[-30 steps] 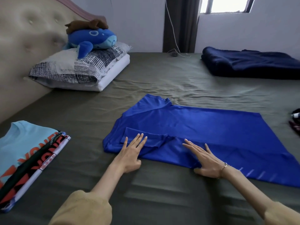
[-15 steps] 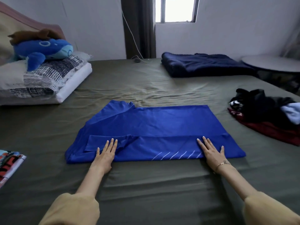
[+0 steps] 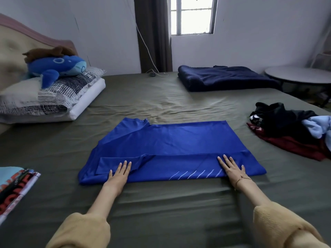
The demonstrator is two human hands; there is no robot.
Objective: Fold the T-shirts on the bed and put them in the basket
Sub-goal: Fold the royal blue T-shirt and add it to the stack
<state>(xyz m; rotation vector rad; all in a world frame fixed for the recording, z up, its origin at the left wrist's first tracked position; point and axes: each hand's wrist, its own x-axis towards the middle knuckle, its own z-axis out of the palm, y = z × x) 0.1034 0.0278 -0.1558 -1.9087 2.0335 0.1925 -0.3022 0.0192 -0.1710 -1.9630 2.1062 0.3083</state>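
Head view shows your left hand (image 3: 119, 174) and right hand (image 3: 231, 168), both flat, gripping nothing, now spread along the blue shirt (image 3: 170, 145)'s near fold, pressing it ready for the next fold.

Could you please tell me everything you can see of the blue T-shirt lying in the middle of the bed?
The blue T-shirt is a shiny, smooth royal-blue fabric, spread flat on the olive bed sheet, lying sideways with its collar toward the pillows. Its near long edge is folded over, with a sleeve tucked in at the left. Thin white diagonal stripes mark the near edge. The left hand and right hand press flat on the folded strip, fingers straight.
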